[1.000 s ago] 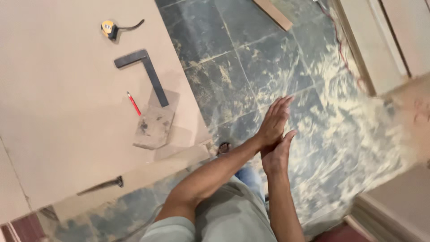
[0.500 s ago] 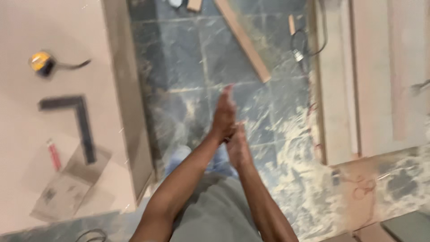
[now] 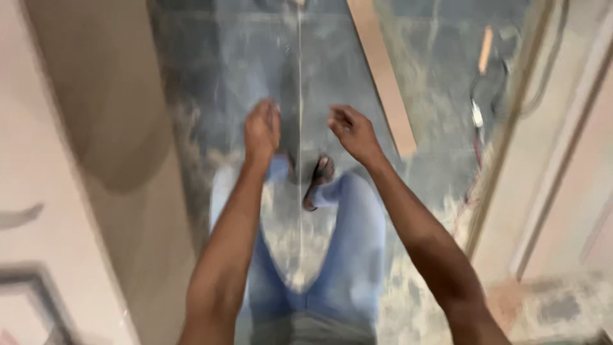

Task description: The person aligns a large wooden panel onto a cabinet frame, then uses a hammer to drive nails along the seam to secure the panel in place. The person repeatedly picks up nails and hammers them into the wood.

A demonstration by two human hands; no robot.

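The view is blurred by motion. My left hand (image 3: 262, 131) hangs over the grey tiled floor (image 3: 223, 70), fingers loosely curled, holding nothing. My right hand (image 3: 352, 131) is a little to its right, fingers apart and bent, also with nothing in it. The two hands do not touch. Below them are my legs in blue jeans (image 3: 348, 255) and one foot in a dark sandal (image 3: 318, 182).
A large pale board (image 3: 83, 166) fills the left side, with a dark metal square (image 3: 38, 300) at its lower corner. A narrow wooden strip (image 3: 383, 76) lies on the tiles ahead. Pale boards (image 3: 568, 166) and a cable (image 3: 479, 121) are at the right. Sawdust covers the floor.
My hands were pressed together palm to palm; they have come apart. The view has swung right, so the board with its tools has slid to the left edge.
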